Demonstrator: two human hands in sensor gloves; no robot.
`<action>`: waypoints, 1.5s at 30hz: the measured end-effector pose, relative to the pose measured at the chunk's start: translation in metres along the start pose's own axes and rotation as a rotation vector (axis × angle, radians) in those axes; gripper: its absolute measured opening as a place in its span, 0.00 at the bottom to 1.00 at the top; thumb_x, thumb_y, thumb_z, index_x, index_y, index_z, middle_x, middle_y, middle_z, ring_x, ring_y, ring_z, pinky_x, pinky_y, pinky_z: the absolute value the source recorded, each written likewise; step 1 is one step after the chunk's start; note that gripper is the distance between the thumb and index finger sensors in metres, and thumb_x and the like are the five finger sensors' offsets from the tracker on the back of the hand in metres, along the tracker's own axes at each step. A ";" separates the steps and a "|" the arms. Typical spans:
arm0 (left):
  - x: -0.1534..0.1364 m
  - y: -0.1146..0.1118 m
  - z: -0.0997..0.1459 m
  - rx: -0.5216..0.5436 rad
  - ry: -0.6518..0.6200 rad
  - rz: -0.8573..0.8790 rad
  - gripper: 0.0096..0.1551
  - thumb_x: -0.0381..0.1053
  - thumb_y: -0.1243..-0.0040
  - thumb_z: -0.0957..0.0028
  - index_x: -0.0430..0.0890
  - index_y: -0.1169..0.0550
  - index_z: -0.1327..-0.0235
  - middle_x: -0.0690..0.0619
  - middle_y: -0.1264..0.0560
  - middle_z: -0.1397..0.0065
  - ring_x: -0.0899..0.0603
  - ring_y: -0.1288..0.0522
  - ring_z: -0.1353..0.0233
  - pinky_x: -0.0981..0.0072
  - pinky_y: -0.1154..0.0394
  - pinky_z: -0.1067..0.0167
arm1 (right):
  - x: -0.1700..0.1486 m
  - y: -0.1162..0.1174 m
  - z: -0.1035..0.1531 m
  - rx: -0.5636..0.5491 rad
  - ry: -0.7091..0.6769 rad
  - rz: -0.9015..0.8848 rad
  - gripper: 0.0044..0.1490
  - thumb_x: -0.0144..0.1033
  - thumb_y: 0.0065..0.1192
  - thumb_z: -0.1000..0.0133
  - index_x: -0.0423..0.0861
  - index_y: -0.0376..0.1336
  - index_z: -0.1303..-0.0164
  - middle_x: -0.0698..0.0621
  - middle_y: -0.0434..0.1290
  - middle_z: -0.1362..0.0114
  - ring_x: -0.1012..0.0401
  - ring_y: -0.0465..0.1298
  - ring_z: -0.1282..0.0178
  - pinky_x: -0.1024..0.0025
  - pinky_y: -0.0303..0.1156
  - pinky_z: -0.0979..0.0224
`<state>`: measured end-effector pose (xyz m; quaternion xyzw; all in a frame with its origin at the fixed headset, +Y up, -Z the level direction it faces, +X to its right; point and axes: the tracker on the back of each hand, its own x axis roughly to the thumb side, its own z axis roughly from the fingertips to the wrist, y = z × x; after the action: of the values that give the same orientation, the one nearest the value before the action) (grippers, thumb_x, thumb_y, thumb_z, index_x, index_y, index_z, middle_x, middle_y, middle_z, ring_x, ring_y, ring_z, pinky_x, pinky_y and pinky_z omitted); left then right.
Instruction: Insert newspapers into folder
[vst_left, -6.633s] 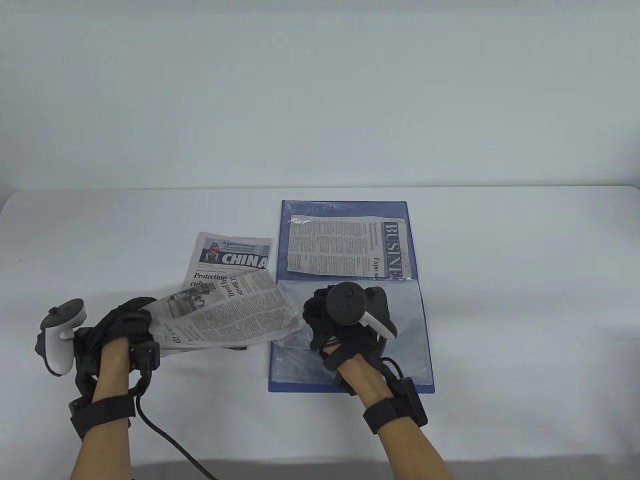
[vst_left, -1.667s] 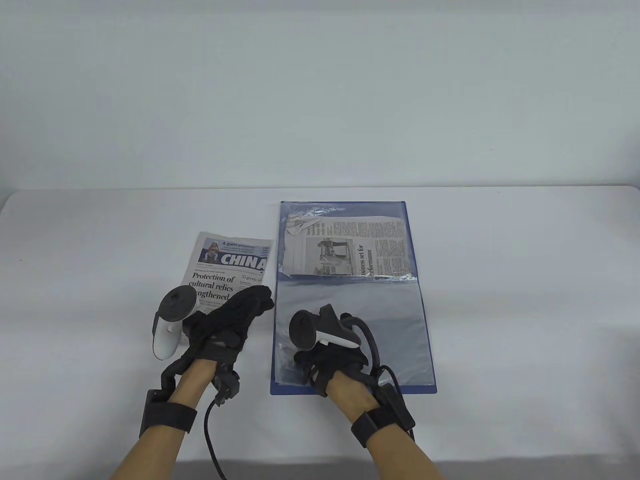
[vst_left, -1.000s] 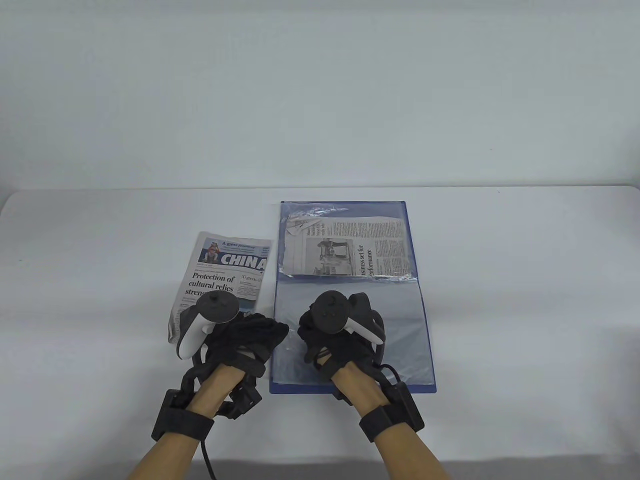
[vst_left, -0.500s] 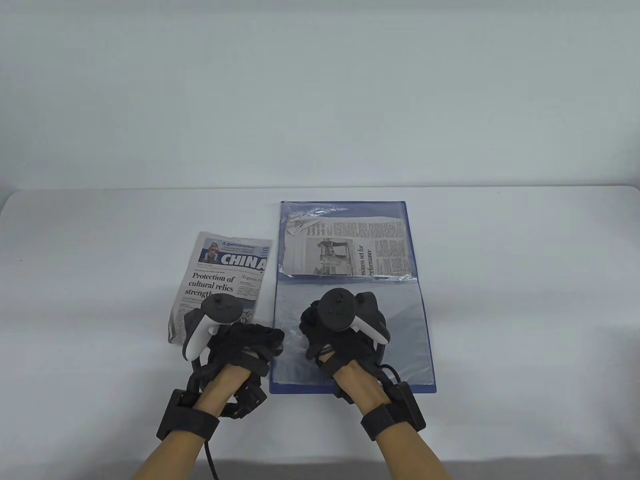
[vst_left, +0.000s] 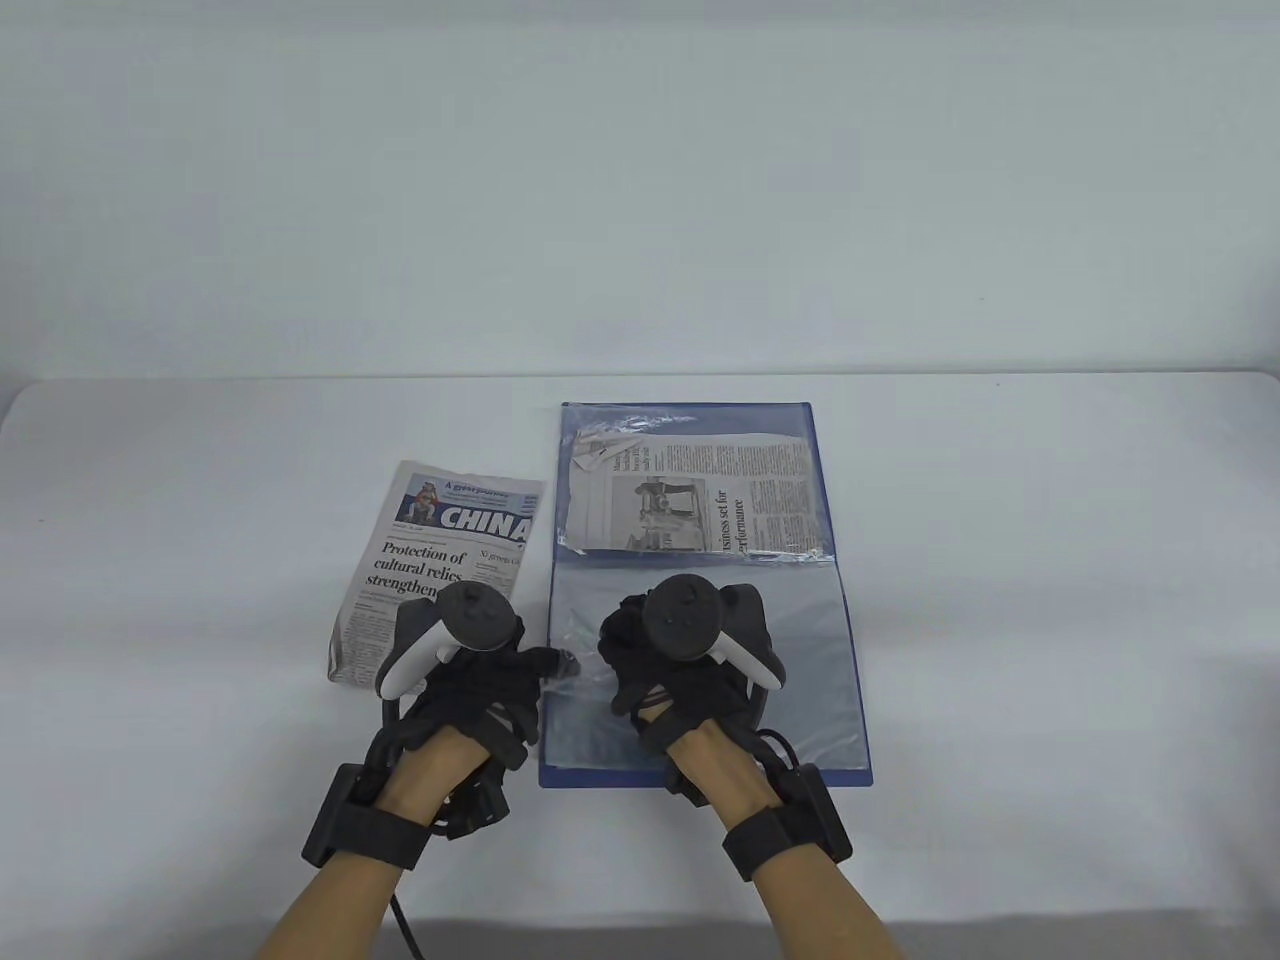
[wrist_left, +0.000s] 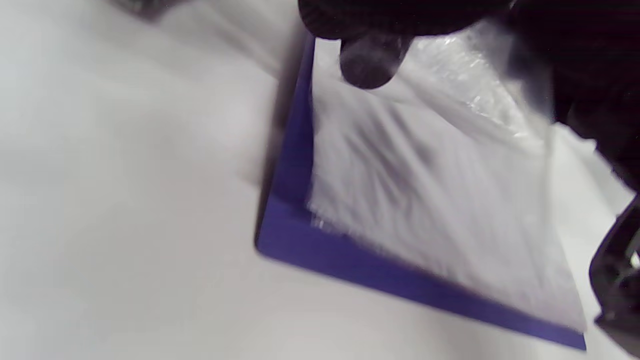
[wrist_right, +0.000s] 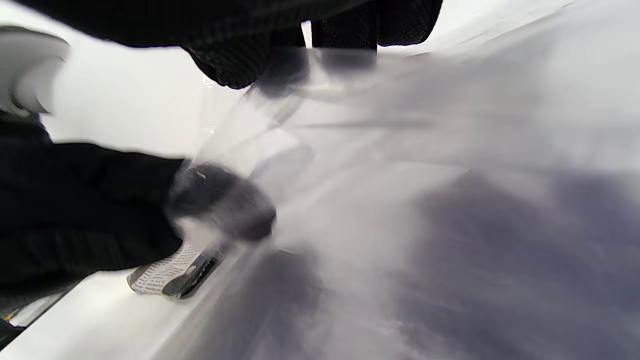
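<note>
From above, a loose newspaper (vst_left: 440, 560) lies on the white table (vst_left: 1050, 560), just left of the open blue folder (vst_left: 838, 600) (one paper (vst_left: 700, 495) already sleeved). Left hand (vst_left: 480, 690) pinches the clear sleeve (vst_left: 800, 680). Left wrist: fingertip (wrist_left: 370, 62) on plastic. Right wrist: right hand (wrist_right: 280, 45) grips the blurred sleeve too.

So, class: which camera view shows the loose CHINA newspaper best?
The table view: the CHINA newspaper lies flat left of the blue folder, headline readable. The right wrist view catches only a blurred corner. The left wrist view shows none of it.
</note>
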<state>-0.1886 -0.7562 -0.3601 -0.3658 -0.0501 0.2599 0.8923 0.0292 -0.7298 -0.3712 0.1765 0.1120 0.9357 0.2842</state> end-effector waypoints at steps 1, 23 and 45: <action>-0.002 -0.001 -0.002 -0.011 0.049 -0.028 0.30 0.43 0.57 0.33 0.67 0.32 0.19 0.47 0.69 0.10 0.35 0.83 0.19 0.32 0.77 0.24 | -0.001 0.000 0.000 -0.006 -0.001 -0.006 0.22 0.38 0.61 0.35 0.42 0.63 0.35 0.37 0.56 0.22 0.38 0.53 0.21 0.26 0.43 0.28; -0.139 0.042 0.020 0.235 0.683 0.465 0.61 0.70 0.47 0.37 0.59 0.78 0.28 0.47 0.91 0.26 0.34 0.92 0.26 0.31 0.83 0.27 | -0.003 -0.001 -0.001 -0.003 -0.004 -0.025 0.22 0.38 0.61 0.35 0.42 0.63 0.35 0.36 0.56 0.22 0.38 0.53 0.21 0.26 0.43 0.28; -0.132 0.103 0.117 0.787 0.229 0.845 0.32 0.54 0.54 0.31 0.72 0.47 0.16 0.60 0.24 0.30 0.53 0.18 0.48 0.59 0.25 0.26 | -0.005 -0.006 0.000 -0.016 -0.008 -0.048 0.22 0.37 0.61 0.35 0.42 0.63 0.35 0.37 0.57 0.22 0.38 0.54 0.21 0.26 0.44 0.28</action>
<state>-0.3788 -0.6873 -0.3314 -0.0209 0.2969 0.5508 0.7798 0.0363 -0.7283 -0.3740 0.1754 0.1077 0.9287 0.3084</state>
